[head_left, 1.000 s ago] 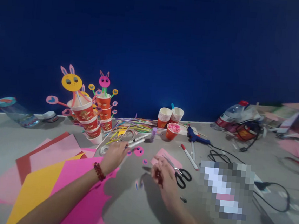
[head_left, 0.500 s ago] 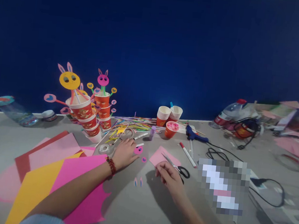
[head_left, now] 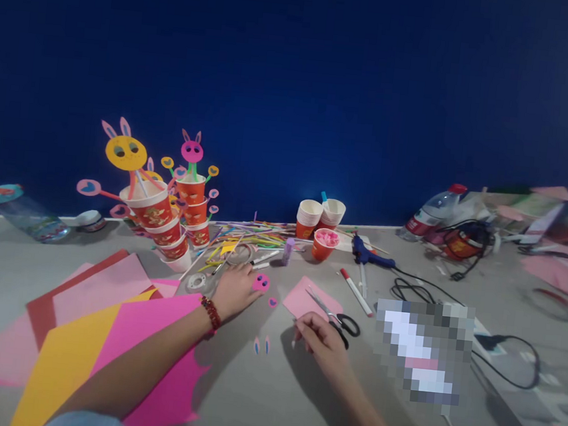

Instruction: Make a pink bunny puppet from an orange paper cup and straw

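Observation:
My left hand (head_left: 237, 293), with a beaded bracelet on its wrist, lies low over the table, palm down and fingers stretched out. Just past its fingertips is a white marker (head_left: 261, 265). Beside the thumb lies a pink paper face (head_left: 260, 282) with two dark eyes, and close by a small pink disc (head_left: 273, 302) with a blue shape. My right hand (head_left: 322, 342) is closed in a pinch near the black-handled scissors (head_left: 328, 306); a tiny pale thing shows at its fingertips, too small to name. Two paper ears (head_left: 262, 345) lie between the hands.
Coloured paper sheets (head_left: 75, 347) spread under my left arm. Stacked-cup rabbit figures (head_left: 151, 207) stand at the back left. Behind are pipe cleaners (head_left: 272, 235), a glue stick (head_left: 287, 251) and paper cups (head_left: 308, 219). A glue gun (head_left: 368, 253) and cables (head_left: 412, 290) lie right.
The white marker has moved from over the pink face to farther back, beside another marker, uncovering the face. My right hand has shifted slightly, and a pale bit now shows at its fingertips.

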Action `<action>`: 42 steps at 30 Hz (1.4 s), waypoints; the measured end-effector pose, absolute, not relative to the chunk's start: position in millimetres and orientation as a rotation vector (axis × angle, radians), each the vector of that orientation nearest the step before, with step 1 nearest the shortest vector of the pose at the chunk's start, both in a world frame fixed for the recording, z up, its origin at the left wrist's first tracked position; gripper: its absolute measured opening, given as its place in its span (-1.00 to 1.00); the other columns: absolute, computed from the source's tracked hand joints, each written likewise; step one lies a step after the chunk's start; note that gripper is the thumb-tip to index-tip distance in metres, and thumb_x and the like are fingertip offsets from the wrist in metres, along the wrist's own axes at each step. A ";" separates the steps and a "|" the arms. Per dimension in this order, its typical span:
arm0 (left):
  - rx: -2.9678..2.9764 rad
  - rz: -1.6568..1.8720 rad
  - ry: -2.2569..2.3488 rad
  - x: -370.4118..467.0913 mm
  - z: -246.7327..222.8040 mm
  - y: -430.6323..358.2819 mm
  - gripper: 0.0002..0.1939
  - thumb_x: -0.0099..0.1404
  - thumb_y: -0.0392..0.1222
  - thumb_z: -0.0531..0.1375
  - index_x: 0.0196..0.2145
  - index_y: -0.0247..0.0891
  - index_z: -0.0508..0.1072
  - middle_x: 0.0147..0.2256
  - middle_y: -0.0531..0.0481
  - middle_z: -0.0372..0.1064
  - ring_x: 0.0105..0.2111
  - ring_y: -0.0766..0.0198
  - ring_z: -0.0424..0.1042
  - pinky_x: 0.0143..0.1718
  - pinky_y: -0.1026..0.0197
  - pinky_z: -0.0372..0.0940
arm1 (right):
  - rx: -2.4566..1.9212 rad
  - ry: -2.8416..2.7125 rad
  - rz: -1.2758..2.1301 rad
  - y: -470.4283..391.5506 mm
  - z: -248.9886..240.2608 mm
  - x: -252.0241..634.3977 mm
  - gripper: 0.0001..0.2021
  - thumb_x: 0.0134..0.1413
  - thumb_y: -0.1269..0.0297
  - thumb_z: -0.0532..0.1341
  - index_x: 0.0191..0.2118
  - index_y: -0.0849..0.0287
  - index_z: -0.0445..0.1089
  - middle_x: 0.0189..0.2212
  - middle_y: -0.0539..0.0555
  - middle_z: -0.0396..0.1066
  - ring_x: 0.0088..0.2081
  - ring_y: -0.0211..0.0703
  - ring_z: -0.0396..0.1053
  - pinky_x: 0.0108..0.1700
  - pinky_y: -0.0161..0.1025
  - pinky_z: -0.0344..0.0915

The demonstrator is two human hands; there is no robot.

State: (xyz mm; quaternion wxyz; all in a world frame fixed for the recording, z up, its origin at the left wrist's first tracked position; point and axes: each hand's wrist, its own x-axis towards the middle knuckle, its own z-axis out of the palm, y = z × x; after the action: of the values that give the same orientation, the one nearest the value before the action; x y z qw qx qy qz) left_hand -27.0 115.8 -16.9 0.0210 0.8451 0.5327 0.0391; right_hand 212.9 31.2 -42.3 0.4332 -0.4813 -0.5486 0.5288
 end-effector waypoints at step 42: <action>2.595 0.029 1.514 -31.5 -4.7 130.1 -0.76 0.36 -0.14 0.13 -0.07 -0.29 0.41 -0.14 -0.22 0.52 -0.11 0.03 0.53 -0.10 0.11 0.36 | -1.452 -2.242 0.537 83.5 -25.1 181.3 -0.84 0.27 0.33 0.10 -0.15 0.17 0.42 -0.33 0.08 0.52 -0.31 -0.10 0.44 -0.27 -0.26 0.26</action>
State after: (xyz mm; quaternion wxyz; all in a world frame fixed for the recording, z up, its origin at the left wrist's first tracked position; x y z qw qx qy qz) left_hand -31.5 130.1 -4.7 0.0686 0.8617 0.5027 0.0098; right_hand 181.3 83.5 -25.1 0.2069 -0.5215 -0.8050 0.1928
